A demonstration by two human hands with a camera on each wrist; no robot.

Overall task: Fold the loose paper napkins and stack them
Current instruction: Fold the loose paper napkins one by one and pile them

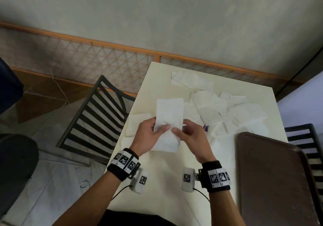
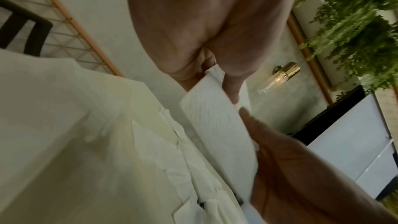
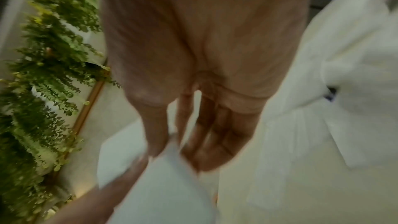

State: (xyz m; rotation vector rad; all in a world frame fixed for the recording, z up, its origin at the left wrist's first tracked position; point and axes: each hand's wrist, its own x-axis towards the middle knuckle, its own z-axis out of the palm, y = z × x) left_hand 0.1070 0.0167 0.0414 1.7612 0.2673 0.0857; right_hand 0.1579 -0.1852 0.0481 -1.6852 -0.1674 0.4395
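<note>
A white paper napkin [image 1: 169,111] is held upright above the cream table [image 1: 162,182], folded into a long strip. My left hand [image 1: 161,128] pinches its lower left part, thumb on the front. My right hand [image 1: 179,131] pinches it from the right, thumb beside the left thumb. The left wrist view shows the napkin [image 2: 215,125] between my left thumb [image 2: 232,89] and the fingers behind it. In the blurred right wrist view my right hand [image 3: 170,151] pinches the napkin [image 3: 163,186]. Several loose napkins [image 1: 227,110] lie spread on the table's far right. Flat napkins [image 1: 138,124] lie under my left hand.
A brown tray [image 1: 272,173] fills the table's near right corner. A small purple item [image 1: 205,127] lies by the loose napkins. Black slatted chairs stand left [image 1: 94,121] and right [image 1: 307,147] of the table. A wall with a lattice panel is behind.
</note>
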